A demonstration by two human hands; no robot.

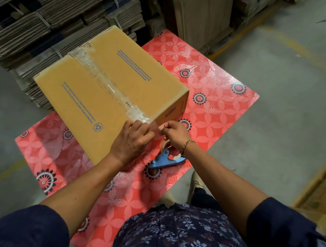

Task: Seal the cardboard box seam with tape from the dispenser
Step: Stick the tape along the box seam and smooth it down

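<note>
A closed brown cardboard box (123, 76) lies on a red flowered table (217, 100). Clear tape (107, 82) runs along its top seam to the near edge. At that near corner, my left hand (132, 140) rests on the box end and pinches the loose tape end. My right hand (175, 133), with a gold bracelet, pinches the same clear strip just right of it. The blue tape dispenser (165, 159) with its roll lies on the table under my right wrist, not held.
Stacks of flattened cardboard (50, 15) fill the floor behind the table. Grey concrete floor (285, 93) with a yellow line lies to the right. My shoe (197, 181) shows beside the table's near right edge.
</note>
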